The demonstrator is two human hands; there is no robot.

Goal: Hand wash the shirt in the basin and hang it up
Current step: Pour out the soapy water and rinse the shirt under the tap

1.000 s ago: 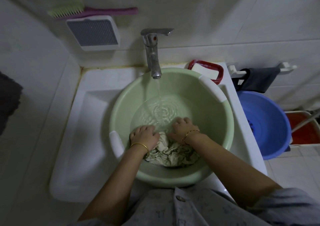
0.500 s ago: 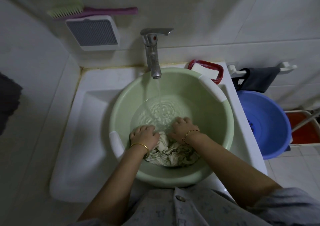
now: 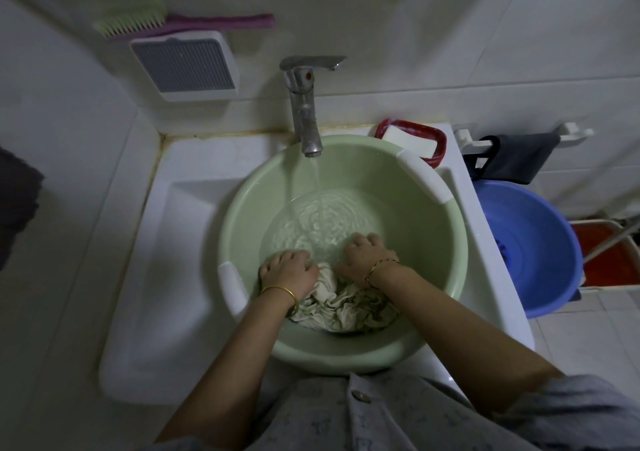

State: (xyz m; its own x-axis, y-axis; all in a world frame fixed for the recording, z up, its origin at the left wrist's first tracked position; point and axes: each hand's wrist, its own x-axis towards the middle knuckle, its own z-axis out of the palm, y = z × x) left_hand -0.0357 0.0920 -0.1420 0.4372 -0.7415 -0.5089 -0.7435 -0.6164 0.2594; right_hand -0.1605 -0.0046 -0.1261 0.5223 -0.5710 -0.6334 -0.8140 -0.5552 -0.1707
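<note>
My sleeve (image 3: 571, 412): nearest of all, grey cloth at the bottom right, with my bare forearms reaching out over the rim.
Shirt (image 3: 341, 307): a pale, crumpled, wet bundle against the near inside wall of the basin, between and under my wrists.
Left hand (image 3: 289, 272): knuckles up, fingers curled tight into the left end of the shirt; a gold bangle (image 3: 280, 291) sits on the wrist.
Right hand (image 3: 369, 255): a little farther in, fingers curled down and bunching the shirt's right side, fingertips in the water; a thin bracelet (image 3: 379, 267) on the wrist.
Basin (image 3: 415, 201): round, pale green, set in the white sink (image 3: 180, 242).
Water (image 3: 322, 222): shallow and rippled in the far half of the basin.
Tap (image 3: 304, 111): chrome, at the far edge, a thin stream falling from it into the basin.
Soap (image 3: 408, 139): white bar in a red dish (image 3: 438, 139), far right corner of the sink.
Blue tub (image 3: 540, 242): on the floor to the right.
Brush (image 3: 183, 22): on the far wall, above a grey vent (image 3: 185, 66).
</note>
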